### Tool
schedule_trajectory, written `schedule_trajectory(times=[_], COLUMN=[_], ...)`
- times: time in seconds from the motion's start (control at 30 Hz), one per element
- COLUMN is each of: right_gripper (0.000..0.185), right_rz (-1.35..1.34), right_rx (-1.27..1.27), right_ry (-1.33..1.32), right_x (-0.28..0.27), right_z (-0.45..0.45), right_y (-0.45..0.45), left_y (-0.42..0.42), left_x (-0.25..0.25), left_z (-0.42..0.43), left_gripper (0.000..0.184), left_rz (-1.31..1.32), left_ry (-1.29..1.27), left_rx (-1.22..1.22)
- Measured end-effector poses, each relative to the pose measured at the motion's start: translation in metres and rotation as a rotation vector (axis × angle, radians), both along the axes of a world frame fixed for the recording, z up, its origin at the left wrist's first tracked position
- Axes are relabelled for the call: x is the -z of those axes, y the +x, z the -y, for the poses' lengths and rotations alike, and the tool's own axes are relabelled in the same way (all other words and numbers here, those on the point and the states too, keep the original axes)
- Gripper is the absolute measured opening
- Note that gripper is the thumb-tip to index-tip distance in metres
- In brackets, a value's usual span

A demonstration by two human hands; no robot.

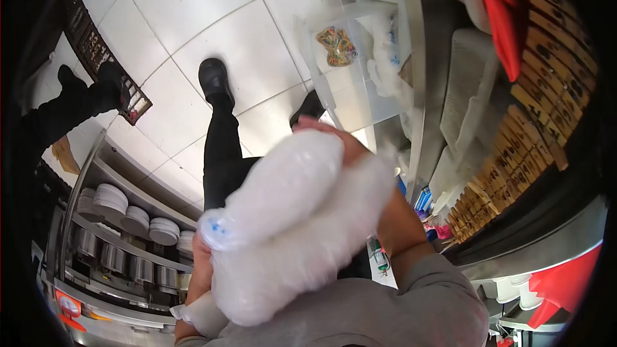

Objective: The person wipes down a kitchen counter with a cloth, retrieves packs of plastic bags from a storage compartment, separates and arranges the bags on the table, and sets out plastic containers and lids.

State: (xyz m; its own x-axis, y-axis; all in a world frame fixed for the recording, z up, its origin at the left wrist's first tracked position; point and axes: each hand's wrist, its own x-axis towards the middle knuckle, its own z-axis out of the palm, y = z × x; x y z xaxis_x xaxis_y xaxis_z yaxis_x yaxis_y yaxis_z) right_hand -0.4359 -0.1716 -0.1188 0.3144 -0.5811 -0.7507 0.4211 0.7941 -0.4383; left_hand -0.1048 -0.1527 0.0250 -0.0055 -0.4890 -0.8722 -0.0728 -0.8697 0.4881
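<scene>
Two bulging white plastic bags lie side by side across my arms, in front of my grey shirt. The upper bag [292,173] has a knotted-looking end with blue marks at its left; the larger one [302,250] is partly blurred. At their left end, my left hand [200,258] is pressed against the bags, its fingers mostly hidden behind them. My right hand [331,132] reaches round the far side of the upper bag, with part of it covered by the plastic. Another bit of white plastic [204,315] hangs at my left forearm.
A clear bin [347,99] holds a bag of coloured bands and white plastic. Metal shelves [128,244] carry round white stacks and metal containers. Another person's legs [71,106] stand by a dark crate [96,51]. Marked wooden pieces [514,167] and a red cloth [498,9] are at right.
</scene>
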Motion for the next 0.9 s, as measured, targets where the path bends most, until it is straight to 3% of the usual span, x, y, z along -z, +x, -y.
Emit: schedule_trajectory(times=[0.07,0.1,0.17,0.2,0.27,0.4,0.5,0.63,0.83,0.9], right_gripper=[0.039,0.034,0.031,0.032,0.032,0.025,0.020,0.018,0.026,0.028], right_rz=[-0.139,-0.433,-0.776,-1.017,-1.895,-1.861,-1.781,-1.859,-1.697,-1.734], right_rx=[-0.049,0.129,0.273,-0.009,-0.749,-1.249,-1.392,-1.297,-0.553,-0.296], right_ry=[-0.135,0.045,-0.055,-0.132,-0.763,-0.174,-0.084,-0.211,-0.501,-0.427], right_x=[0.021,0.032,0.087,0.119,0.182,0.230,0.224,0.184,0.019,-0.013], right_z=[-0.013,0.003,0.029,0.041,0.064,0.128,0.145,0.130,0.072,0.035], right_y=[-0.014,-0.028,-0.066,-0.083,-0.099,-0.107,-0.102,-0.087,-0.033,-0.026], left_y=[-0.004,-0.004,-0.006,-0.006,-0.006,-0.002,0.004,0.007,0.006,0.006], left_x=[0.000,0.002,0.005,0.008,0.009,0.007,0.004,0.004,0.005,0.006], left_z=[-0.002,-0.002,-0.003,-0.002,-0.001,-0.001,-0.002,-0.006,-0.011,-0.013], left_gripper=[0.032,0.032,0.033,0.033,0.033,0.033,0.033,0.034,0.034,0.034], left_rz=[-0.001,-0.001,0.006,0.008,0.014,0.033,0.042,0.042,0.028,0.030], left_ry=[-0.008,-0.013,-0.011,-0.009,0.000,0.046,0.071,0.074,0.064,0.059], left_rx=[-0.035,-0.054,-0.069,-0.073,-0.074,-0.055,-0.058,-0.079,-0.125,-0.142])
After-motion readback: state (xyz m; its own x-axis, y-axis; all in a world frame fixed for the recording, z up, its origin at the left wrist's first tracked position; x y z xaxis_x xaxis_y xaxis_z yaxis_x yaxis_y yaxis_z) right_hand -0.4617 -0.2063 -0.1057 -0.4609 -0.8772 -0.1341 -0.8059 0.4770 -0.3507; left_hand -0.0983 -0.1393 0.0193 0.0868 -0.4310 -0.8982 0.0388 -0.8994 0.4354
